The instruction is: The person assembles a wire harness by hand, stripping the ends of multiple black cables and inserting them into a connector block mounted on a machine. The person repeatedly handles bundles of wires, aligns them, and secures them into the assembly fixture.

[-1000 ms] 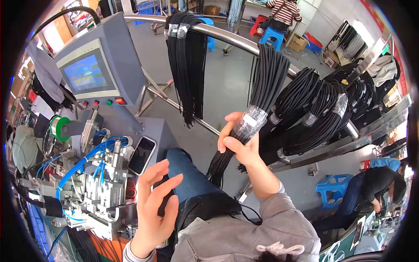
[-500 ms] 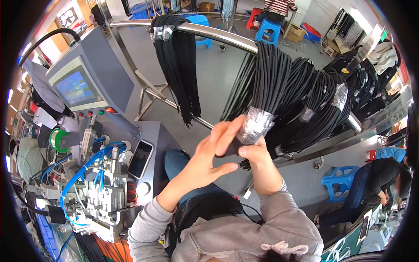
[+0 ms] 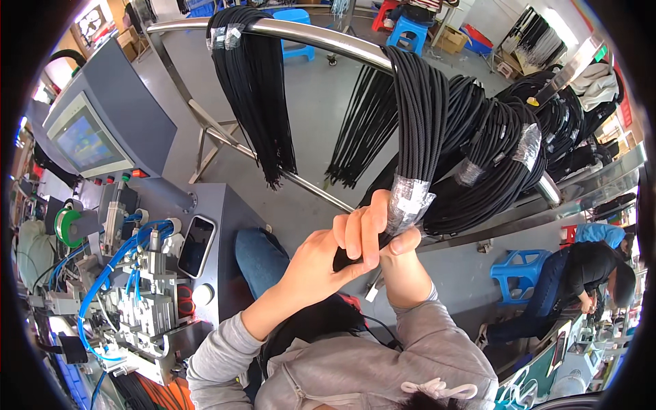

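Observation:
A thick bundle of black braided cords [image 3: 418, 123] hangs over a metal rail, its lower part wrapped in shiny silvery tape [image 3: 410, 199]. My left hand [image 3: 322, 254] is closed round the dark cord ends just below the tape, its fingers curled over the top. Close against it, my right hand [image 3: 404, 265] grips the same bundle from the right, with the thumb at the lower edge of the tape. The cord ends are mostly hidden inside my fingers.
More taped black cord bundles [image 3: 502, 150] hang along the metal rail [image 3: 328, 42] to the right; another cord bundle [image 3: 249, 102] hangs left. A machine with a screen [image 3: 87, 137], blue air hoses and a phone [image 3: 198, 246] stand at my left. A co-worker [image 3: 581, 280] bends over a bench at right.
My left hand has moved in and closed its fingers round the cord ends below the tape; before, it was spread open. My right hand stays at the bundle. The view has shifted slightly.

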A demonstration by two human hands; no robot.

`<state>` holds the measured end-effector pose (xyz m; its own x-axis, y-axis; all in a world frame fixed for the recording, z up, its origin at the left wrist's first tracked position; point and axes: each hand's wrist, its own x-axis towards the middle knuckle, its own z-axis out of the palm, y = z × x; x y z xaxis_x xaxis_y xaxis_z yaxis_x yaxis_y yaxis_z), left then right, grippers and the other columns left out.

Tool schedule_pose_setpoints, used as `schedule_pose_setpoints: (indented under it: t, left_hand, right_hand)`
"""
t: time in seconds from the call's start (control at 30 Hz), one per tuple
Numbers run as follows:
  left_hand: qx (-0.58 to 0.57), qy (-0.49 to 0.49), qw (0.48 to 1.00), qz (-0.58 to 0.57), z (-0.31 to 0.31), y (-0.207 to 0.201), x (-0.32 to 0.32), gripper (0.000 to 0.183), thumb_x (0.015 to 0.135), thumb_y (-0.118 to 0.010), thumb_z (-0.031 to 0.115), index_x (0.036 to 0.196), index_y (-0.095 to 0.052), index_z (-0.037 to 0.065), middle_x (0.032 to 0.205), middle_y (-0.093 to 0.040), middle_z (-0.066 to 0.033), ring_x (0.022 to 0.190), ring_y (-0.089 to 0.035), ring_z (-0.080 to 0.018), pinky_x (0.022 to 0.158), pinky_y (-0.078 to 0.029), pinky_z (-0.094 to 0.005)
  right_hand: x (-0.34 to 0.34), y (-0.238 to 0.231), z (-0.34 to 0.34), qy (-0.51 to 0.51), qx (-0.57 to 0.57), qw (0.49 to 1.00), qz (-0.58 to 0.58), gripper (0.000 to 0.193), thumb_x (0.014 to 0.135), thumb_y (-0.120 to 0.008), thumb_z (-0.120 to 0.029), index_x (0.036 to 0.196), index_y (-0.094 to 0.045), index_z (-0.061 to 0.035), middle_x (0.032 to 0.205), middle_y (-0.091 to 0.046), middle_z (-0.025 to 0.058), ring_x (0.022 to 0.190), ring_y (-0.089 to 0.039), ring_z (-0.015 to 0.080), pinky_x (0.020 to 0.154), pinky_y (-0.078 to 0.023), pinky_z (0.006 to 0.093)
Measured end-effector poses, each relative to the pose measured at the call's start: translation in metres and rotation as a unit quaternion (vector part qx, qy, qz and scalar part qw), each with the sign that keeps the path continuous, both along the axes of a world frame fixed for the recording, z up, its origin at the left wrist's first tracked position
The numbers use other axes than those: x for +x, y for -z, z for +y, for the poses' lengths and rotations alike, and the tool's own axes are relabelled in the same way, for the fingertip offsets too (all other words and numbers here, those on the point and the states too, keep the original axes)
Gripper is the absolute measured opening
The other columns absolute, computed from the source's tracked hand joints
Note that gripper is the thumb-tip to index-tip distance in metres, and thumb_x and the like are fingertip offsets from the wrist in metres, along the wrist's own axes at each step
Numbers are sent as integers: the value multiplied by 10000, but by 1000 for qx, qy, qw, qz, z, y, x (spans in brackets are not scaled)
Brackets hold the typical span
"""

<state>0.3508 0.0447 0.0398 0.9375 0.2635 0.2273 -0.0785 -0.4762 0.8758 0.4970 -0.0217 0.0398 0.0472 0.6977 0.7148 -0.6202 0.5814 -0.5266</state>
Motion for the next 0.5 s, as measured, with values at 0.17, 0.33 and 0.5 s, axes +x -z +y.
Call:
schedule_pose_setpoints:
  t: [0.17,0.33,0.5]
  left_hand:
    - [213,-59,973,-59,14,-15,-36,520,770,-717,234,1213,-526,42,1089,-595,-156,984,-583,-341,882,-441,-439]
    - [49,-199,975,-82,49,-56,-99,341,812,-633,14,1150,-593,-6,1090,-631,-102,978,-606,-200,908,-435,-312]
    - [60,-232,964,-119,45,-65,-142,270,852,-606,56,1115,-613,-2,1050,-631,-112,947,-600,-201,894,-439,-320]
  right_hand:
    - [2,-17,-9,59,-47,995,71,894,749,-725,-349,1409,-265,42,853,-591,131,657,-600,271,575,-519,376]
    - [31,-56,-39,152,-156,976,6,854,810,-695,-421,1401,-292,46,713,-436,0,490,-409,96,419,-321,265]
    - [56,-106,-43,174,-180,967,-38,621,878,-641,-239,1330,-361,82,697,-393,-14,490,-348,47,441,-301,202]
